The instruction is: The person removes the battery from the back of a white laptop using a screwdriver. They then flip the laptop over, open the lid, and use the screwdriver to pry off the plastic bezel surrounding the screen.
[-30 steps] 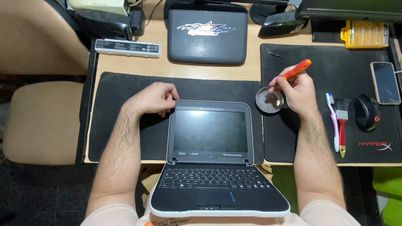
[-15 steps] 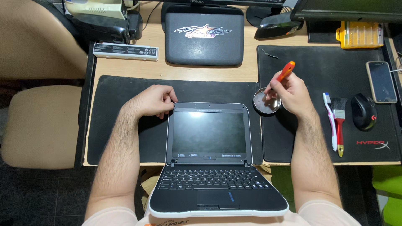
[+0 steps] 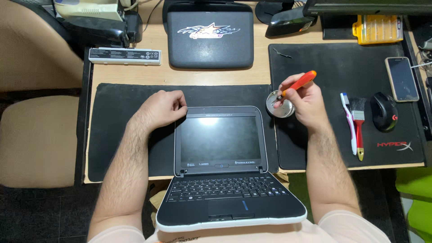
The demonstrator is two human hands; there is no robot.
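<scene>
My right hand (image 3: 305, 104) is clamped around an orange-handled screwdriver (image 3: 298, 84), with its tip pointing down and to about eight o'clock into a small round metal dish (image 3: 278, 108) that sits at the left edge of the right-hand black mat (image 3: 333, 67). My left hand (image 3: 161, 107) is curled closed with nothing in it, knuckles resting at the top left corner of the screen of the small open laptop (image 3: 220, 166). The laptop's base lies on my lap and its lid leans back over the bench (image 3: 216, 76) edge.

The likeliest trouble, as I judge it, is the dish: it is light and shallow, and a careless poke from the screwdriver tip could tip it or flick whatever is inside onto the dark mat, where small parts would be hard to find. I cannot tell what, if anything, lies in it. The laptop could also slide off my knees if my left hand lifts away while I lean toward two o'clock.

My right forearm runs up from five o'clock, wrist bent inward, thumb and fingers pinching the handle low. My left forearm comes up from seven o'clock, wrist straight, fist relaxed. A toothbrush (image 3: 347, 121), a red-handled paintbrush (image 3: 358, 128) and a mouse (image 3: 383, 111) lie at three o'clock of my right hand.
</scene>
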